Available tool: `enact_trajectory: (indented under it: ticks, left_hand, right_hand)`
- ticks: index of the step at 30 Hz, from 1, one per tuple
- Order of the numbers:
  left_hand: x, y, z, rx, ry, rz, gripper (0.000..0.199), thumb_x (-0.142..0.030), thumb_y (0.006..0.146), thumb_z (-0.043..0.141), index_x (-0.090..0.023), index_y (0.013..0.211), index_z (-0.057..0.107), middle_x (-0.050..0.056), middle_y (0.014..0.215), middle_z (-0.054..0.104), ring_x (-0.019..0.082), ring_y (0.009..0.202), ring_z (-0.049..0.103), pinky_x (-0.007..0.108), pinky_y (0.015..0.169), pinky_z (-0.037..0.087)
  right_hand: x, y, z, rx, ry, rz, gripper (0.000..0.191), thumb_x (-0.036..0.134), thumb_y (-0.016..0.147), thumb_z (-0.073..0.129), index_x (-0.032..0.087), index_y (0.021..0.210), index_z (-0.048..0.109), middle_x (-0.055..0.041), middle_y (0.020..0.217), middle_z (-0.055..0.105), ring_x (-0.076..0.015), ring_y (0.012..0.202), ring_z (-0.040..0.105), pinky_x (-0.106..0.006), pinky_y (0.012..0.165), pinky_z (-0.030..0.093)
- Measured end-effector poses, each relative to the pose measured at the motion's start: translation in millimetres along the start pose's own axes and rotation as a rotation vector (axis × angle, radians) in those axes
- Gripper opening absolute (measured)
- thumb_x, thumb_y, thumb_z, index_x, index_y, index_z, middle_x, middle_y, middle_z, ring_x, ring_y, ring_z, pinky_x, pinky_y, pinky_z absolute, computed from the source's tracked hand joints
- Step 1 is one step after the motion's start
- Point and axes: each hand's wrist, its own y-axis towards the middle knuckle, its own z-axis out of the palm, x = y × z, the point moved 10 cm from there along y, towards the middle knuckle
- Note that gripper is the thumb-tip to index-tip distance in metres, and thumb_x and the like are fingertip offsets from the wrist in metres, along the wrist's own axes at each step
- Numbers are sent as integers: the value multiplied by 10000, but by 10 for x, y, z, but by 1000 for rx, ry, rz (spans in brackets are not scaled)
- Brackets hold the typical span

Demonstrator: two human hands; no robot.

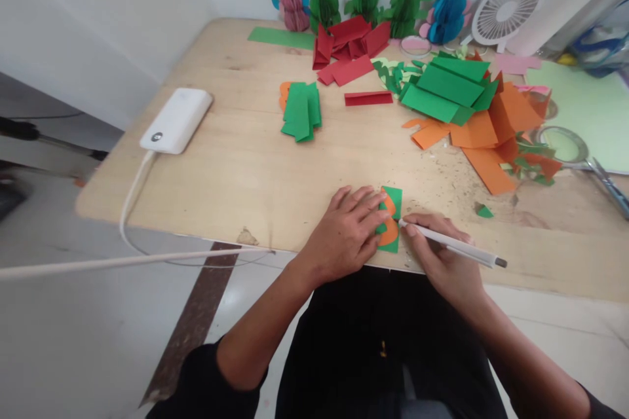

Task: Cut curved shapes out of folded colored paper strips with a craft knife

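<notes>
My right hand (445, 255) grips a white pen (457, 244), its tip at the edge of an orange paper cutout (390, 233) with rounded lobes. That cutout lies on a small green paper piece (393, 247) near the table's front edge. With fingers spread flat, my left hand (346, 229) presses on the left side of the cutout and hides part of it. Farther back on the table sits a small stack of folded green papers (301, 111), with an orange lobed piece (284, 93) showing beneath.
Green folded papers (447, 88), orange papers (496, 124) and red papers (351, 39) are heaped at the back. Scissors (607, 183) lie at the right. A white power bank (177, 121) with a cable is at left. Paper figures (363, 0) and a fan (508, 11) stand behind.
</notes>
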Motion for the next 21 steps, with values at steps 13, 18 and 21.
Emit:
enact_trajectory:
  ticks: [13, 18, 21]
  left_hand:
    - [3, 3, 10, 2, 3, -1, 364, -272, 917, 474, -197, 1253, 594, 76, 1509, 462, 286, 1423, 344, 545, 1177, 224]
    - [3, -2, 16, 0, 4, 1, 363, -281, 921, 474, -202, 1255, 593, 71, 1513, 456, 283, 1428, 336, 539, 1182, 213]
    - [3, -1, 15, -1, 6, 2, 360, -280, 924, 472, -199, 1252, 595, 71, 1514, 456, 284, 1430, 332, 535, 1185, 202]
  right_hand:
    - [55, -85, -48, -37, -47, -56, 111, 286, 923, 563, 245, 917, 667, -41, 883, 758, -198, 793, 707, -353, 732, 532]
    - [72, -106, -60, -48, -57, -61, 115, 283, 927, 559, 242, 913, 666, -38, 868, 756, -190, 764, 700, -346, 724, 525]
    - [84, -118, -69, -52, -65, -65, 117, 274, 926, 557, 237, 913, 668, -39, 862, 757, -186, 752, 700, -342, 722, 522]
